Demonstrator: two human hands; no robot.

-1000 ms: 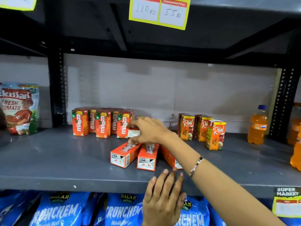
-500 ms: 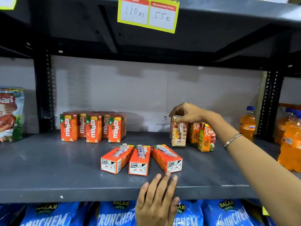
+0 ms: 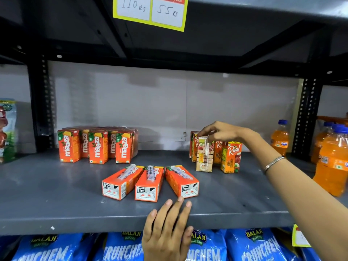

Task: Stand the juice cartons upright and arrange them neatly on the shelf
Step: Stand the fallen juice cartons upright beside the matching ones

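Three orange Maaza cartons lie flat, bottoms toward me, mid-shelf: the left one (image 3: 120,180), the middle one (image 3: 148,183), the right one (image 3: 181,180). Several Maaza cartons (image 3: 96,146) stand upright at the back left. At the back right stand Real apple cartons (image 3: 230,157). My right hand (image 3: 220,131) pinches the top of one Real carton (image 3: 204,157), which stands upright with its straw side facing me, at the front of that group. My left hand (image 3: 167,230) rests flat on the front edge of the grey shelf (image 3: 56,194), fingers spread, just below the lying cartons.
Orange Fanta bottles (image 3: 331,159) stand at the far right beyond a black upright post (image 3: 307,117). A ketchup pouch (image 3: 6,129) sits at the far left. Blue Crunchem wafer bags (image 3: 254,247) fill the shelf below. A yellow price tag (image 3: 150,10) hangs from the shelf above.
My right hand moved from above the lying Maaza cartons to the Real group at the right and took hold of a carton's top. My left hand stayed on the shelf edge.
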